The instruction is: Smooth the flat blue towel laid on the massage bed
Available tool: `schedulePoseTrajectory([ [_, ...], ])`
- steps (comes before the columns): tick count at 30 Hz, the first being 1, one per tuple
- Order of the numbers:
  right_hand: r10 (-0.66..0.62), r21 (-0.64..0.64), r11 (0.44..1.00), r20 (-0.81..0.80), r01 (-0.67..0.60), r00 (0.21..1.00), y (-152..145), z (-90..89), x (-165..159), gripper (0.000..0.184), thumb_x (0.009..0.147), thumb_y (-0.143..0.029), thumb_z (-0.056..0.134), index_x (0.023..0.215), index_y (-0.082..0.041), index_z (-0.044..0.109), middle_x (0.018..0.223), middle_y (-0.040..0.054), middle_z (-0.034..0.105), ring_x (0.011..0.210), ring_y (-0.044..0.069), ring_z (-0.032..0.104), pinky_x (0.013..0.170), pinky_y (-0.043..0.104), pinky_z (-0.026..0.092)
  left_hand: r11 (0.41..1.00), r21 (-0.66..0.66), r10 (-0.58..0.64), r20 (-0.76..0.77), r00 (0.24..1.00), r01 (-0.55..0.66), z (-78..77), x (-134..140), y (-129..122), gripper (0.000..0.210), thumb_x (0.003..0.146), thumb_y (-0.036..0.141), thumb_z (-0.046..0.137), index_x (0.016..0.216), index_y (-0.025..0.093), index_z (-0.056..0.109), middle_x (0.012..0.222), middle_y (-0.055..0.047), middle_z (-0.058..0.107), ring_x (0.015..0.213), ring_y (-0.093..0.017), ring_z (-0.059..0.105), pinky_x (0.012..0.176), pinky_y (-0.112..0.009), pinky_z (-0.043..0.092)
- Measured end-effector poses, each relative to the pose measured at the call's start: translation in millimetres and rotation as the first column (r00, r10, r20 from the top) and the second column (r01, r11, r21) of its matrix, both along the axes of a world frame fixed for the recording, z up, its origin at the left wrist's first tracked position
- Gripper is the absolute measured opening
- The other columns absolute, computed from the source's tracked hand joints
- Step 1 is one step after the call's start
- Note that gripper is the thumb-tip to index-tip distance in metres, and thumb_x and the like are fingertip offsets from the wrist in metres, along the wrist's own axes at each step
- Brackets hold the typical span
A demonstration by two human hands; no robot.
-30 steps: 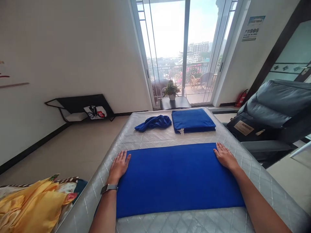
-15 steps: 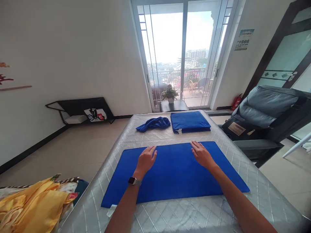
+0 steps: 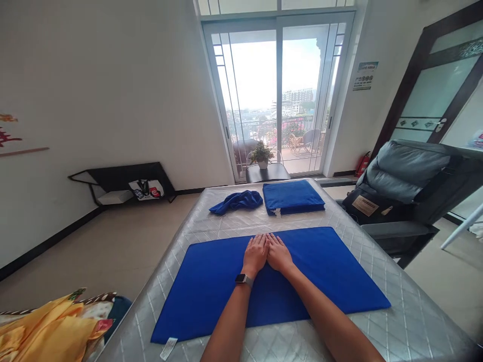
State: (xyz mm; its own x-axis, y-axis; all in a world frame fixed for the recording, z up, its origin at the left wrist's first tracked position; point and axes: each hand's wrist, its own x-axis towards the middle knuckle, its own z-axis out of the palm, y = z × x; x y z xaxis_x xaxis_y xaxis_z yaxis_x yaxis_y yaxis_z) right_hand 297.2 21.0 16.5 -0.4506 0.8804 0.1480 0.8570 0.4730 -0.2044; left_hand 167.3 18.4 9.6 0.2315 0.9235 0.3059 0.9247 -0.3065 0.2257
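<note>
1. On the mattress (image 3: 400, 322), the left hand (image 3: 255, 255) and the right hand (image 3: 278, 255) now meet at the middle of the blue cloth (image 3: 328, 271); a second ago they lay at its opposite ends, and half a second ago they were closer but apart.
2. The cloth lies spread flat, its long axis running left to right across the person's view, its short ends pointing sideways; a white tag (image 3: 168, 349) sticks out by its near left corner.
3. It lies beneath both hands, which rest near its far edge, and extends well beyond them on either side.
4. Both hands are flat, palms down, fingers extended, gripping nothing.
5. Beyond the cloth are a crumpled blue cloth (image 3: 238, 201) and a folded blue stack (image 3: 293, 196).
</note>
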Motion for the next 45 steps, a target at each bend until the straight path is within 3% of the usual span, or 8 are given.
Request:
schedulePoseTrajectory([
  [7, -0.027, -0.031, 0.999, -0.003, 0.027, 1.0, 0.9, -1.1, -0.5, 0.059, 0.101, -0.029, 0.028, 0.157, -0.01, 0.033, 0.163, 0.0107, 0.028, 0.152, 0.022, 0.023, 0.124, 0.04, 0.015, 1.0, -0.026, -0.015, -0.016, 1.0, 0.015, -1.3, -3.1, 0.5, 0.053, 0.106, 0.039, 0.025, 0.149, 0.018, 0.046, 0.152, -0.014, 0.05, 0.145, -0.024, 0.04, 0.121, -0.047, 0.031],
  [11, -0.102, -0.08, 0.992, 0.002, 0.102, 0.995, 3.5, 0.9, 14.6, 0.062, 0.103, -0.038, 0.023, 0.157, -0.008, 0.031, 0.163, 0.0125, 0.028, 0.152, 0.021, 0.021, 0.124, 0.041, 0.014, 0.996, -0.087, 0.006, -0.066, 0.998, -0.012, 1.0, -23.8, -5.9, 0.056, 0.105, 0.046, 0.027, 0.151, 0.018, 0.043, 0.156, -0.013, 0.044, 0.148, -0.024, 0.035, 0.122, -0.046, 0.028],
  [15, -0.197, -0.111, 0.973, 0.059, 0.202, 0.979, 11.8, 1.5, 66.1, 0.064, 0.103, -0.043, 0.021, 0.158, -0.012, 0.029, 0.164, 0.0105, 0.026, 0.153, 0.02, 0.019, 0.124, 0.042, 0.013, 0.982, -0.166, 0.074, -0.114, 0.991, -0.092, 2.6, -79.0, -13.9, 0.062, 0.104, 0.054, 0.025, 0.154, 0.02, 0.037, 0.162, -0.012, 0.034, 0.151, -0.024, 0.028, 0.123, -0.048, 0.023],
  [22, -0.46, -0.056, 0.877, 0.182, 0.477, 0.869, 28.4, -11.8, 198.6, 0.067, 0.102, -0.042, 0.02, 0.158, -0.005, 0.026, 0.165, 0.0119, 0.025, 0.152, 0.022, 0.02, 0.124, 0.042, 0.014, 0.923, -0.18, 0.313, -0.158, 0.937, -0.339, -7.9, -209.6, -24.1, 0.068, 0.103, 0.055, 0.021, 0.155, 0.014, 0.034, 0.163, -0.014, 0.031, 0.152, -0.027, 0.025, 0.123, -0.051, 0.02],
  [27, -0.535, -0.057, 0.83, 0.199, 0.555, 0.821, 31.8, -19.4, 231.0, 0.069, 0.102, -0.043, 0.015, 0.158, -0.004, 0.025, 0.165, 0.0118, 0.024, 0.152, 0.023, 0.02, 0.124, 0.042, 0.016, 0.839, -0.189, 0.489, -0.145, 0.86, -0.509, -17.9, -264.0, -28.3, 0.07, 0.102, 0.053, 0.023, 0.156, 0.009, 0.032, 0.163, -0.017, 0.03, 0.151, -0.029, 0.027, 0.123, -0.05, 0.022],
  [38, -0.54, -0.049, 0.825, 0.227, 0.563, 0.811, 31.1, -18.3, 227.6, 0.066, 0.103, -0.041, 0.016, 0.159, -0.005, 0.024, 0.166, 0.0113, 0.023, 0.152, 0.023, 0.02, 0.124, 0.044, 0.016, 0.84, -0.174, 0.505, -0.098, 0.858, -0.514, -27.7, -279.1, -27.7, 0.074, 0.1, 0.056, 0.022, 0.154, 0.008, 0.035, 0.162, -0.015, 0.033, 0.15, -0.027, 0.029, 0.124, -0.048, 0.022],
  [42, -0.611, -0.012, 0.778, 0.218, 0.628, 0.761, 26.2, -8.2, 221.6, 0.063, 0.103, -0.038, 0.019, 0.157, -0.006, 0.03, 0.164, 0.0125, 0.028, 0.151, 0.026, 0.023, 0.123, 0.049, 0.015, 0.833, -0.142, 0.535, -0.038, 0.844, -0.534, -10.8, -273.4, -33.4, 0.074, 0.1, 0.054, 0.022, 0.151, 0.004, 0.038, 0.159, -0.018, 0.037, 0.149, -0.029, 0.031, 0.123, -0.049, 0.024],
  [45, -0.589, 0.081, 0.808, 0.171, 0.584, 0.79, 14.3, 6.5, 197.6, 0.059, 0.102, -0.03, 0.022, 0.153, -0.006, 0.038, 0.16, 0.0138, 0.036, 0.15, 0.026, 0.026, 0.123, 0.049, 0.014, 0.886, -0.044, 0.461, -0.009, 0.887, -0.461, 12.3, -240.6, -35.9, 0.071, 0.101, 0.051, 0.022, 0.148, 0.002, 0.043, 0.156, -0.02, 0.042, 0.149, -0.028, 0.033, 0.123, -0.047, 0.025],
])
